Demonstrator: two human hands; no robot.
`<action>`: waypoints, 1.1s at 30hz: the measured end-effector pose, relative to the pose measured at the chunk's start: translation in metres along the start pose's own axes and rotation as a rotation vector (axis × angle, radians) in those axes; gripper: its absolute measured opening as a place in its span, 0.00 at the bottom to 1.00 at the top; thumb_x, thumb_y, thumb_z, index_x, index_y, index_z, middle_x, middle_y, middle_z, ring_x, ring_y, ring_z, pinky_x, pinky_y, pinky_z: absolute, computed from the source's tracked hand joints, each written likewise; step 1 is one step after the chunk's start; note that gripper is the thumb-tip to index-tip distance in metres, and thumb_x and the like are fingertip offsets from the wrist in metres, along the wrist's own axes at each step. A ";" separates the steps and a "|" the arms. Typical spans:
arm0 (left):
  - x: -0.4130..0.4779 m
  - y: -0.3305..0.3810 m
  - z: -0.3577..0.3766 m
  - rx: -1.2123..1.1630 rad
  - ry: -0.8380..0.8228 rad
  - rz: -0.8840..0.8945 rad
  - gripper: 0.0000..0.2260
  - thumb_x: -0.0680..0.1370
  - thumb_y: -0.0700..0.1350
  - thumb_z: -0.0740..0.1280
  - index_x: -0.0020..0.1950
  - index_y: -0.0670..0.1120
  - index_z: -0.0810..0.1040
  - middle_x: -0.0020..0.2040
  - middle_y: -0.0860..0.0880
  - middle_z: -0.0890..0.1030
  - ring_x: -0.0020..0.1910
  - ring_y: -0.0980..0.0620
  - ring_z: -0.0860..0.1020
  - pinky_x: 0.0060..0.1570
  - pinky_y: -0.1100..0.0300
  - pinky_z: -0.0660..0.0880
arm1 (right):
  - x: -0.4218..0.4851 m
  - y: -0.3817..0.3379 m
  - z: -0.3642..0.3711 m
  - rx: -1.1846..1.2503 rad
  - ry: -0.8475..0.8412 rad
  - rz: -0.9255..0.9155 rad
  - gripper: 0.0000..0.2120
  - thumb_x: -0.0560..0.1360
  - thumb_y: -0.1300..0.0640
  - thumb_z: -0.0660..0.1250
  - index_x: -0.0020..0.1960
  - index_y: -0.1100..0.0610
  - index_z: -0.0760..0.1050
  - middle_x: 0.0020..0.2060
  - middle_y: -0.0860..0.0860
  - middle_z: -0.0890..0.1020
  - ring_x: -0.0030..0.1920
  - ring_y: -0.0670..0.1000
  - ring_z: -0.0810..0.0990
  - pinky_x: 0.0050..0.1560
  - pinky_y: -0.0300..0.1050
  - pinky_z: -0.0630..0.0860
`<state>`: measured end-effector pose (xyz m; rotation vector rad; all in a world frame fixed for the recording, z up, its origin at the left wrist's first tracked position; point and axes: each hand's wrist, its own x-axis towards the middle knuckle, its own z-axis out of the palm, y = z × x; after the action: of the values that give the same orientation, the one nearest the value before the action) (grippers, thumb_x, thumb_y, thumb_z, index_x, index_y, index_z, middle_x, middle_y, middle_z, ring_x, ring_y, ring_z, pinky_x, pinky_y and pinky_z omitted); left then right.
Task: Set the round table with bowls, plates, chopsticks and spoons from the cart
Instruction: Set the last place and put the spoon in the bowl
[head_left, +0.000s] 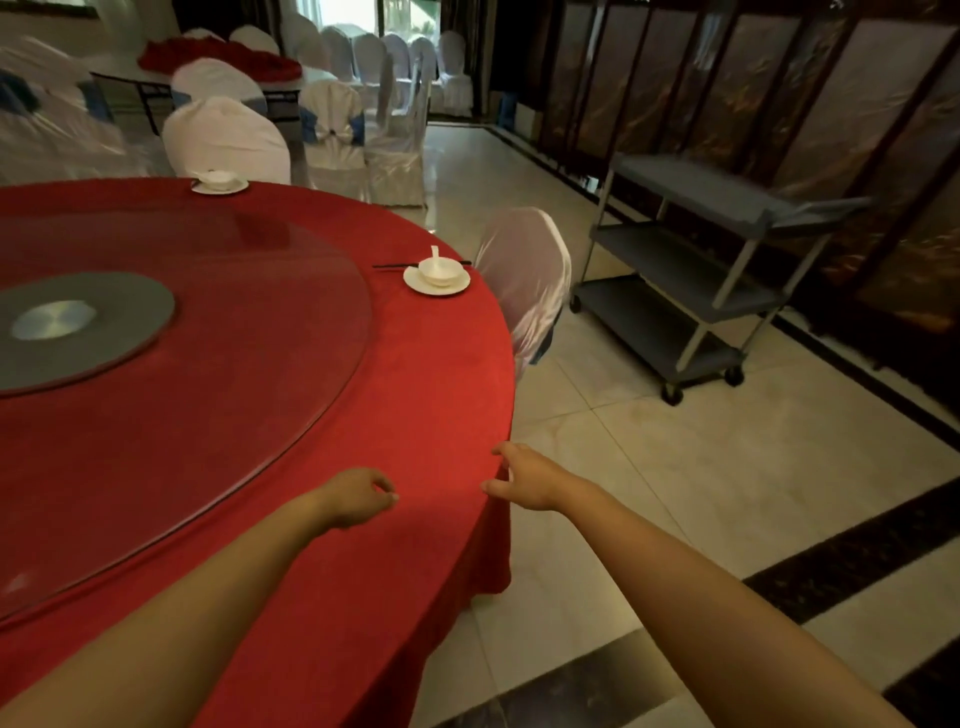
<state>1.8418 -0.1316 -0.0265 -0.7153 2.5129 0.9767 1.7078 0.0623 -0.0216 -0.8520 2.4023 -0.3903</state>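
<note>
The round table (415, 395) wears a red cloth and carries a glass turntable (218, 322). At its right edge stands a white plate (413, 285) with a bowl (439, 270), a spoon (435, 253) in it, and black chopsticks (387, 266) behind. A second plate with a bowl (219, 182) sits at the far edge. The grey three-shelf cart (691, 270) stands to the right with nothing visible on its shelves. My left hand (358, 496) hovers over the near table edge with fingers curled and nothing in it. My right hand (524, 475) touches the cloth at the rim, fingers apart.
A chair in a white cover (524, 275) stands between the table and the cart. More covered chairs (228, 140) and another table (218, 57) fill the back left. Dark folding screens (779, 78) line the right wall. Tiled floor (675, 467) lies to my right.
</note>
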 end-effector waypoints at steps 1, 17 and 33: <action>0.015 0.010 -0.008 -0.015 0.012 -0.002 0.13 0.79 0.46 0.62 0.61 0.43 0.76 0.44 0.45 0.75 0.37 0.49 0.71 0.28 0.63 0.67 | 0.014 0.005 -0.014 -0.001 0.004 -0.006 0.32 0.76 0.47 0.65 0.73 0.60 0.59 0.68 0.60 0.68 0.67 0.58 0.70 0.67 0.49 0.67; 0.243 0.168 -0.070 -0.223 0.127 -0.144 0.10 0.78 0.45 0.62 0.58 0.44 0.76 0.48 0.45 0.75 0.45 0.48 0.74 0.32 0.59 0.72 | 0.228 0.107 -0.199 0.125 0.018 -0.149 0.24 0.77 0.47 0.62 0.67 0.60 0.67 0.63 0.55 0.76 0.61 0.54 0.76 0.58 0.44 0.72; 0.436 0.221 -0.126 -0.695 0.520 -0.543 0.15 0.79 0.43 0.60 0.65 0.42 0.70 0.49 0.43 0.77 0.44 0.47 0.77 0.34 0.57 0.75 | 0.502 0.125 -0.344 -0.059 -0.127 -0.471 0.13 0.80 0.53 0.57 0.44 0.62 0.72 0.44 0.58 0.78 0.46 0.54 0.74 0.48 0.47 0.70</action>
<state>1.3448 -0.2222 -0.0341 -1.9461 2.0831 1.5937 1.1211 -0.1400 -0.0027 -1.4293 2.0913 -0.4279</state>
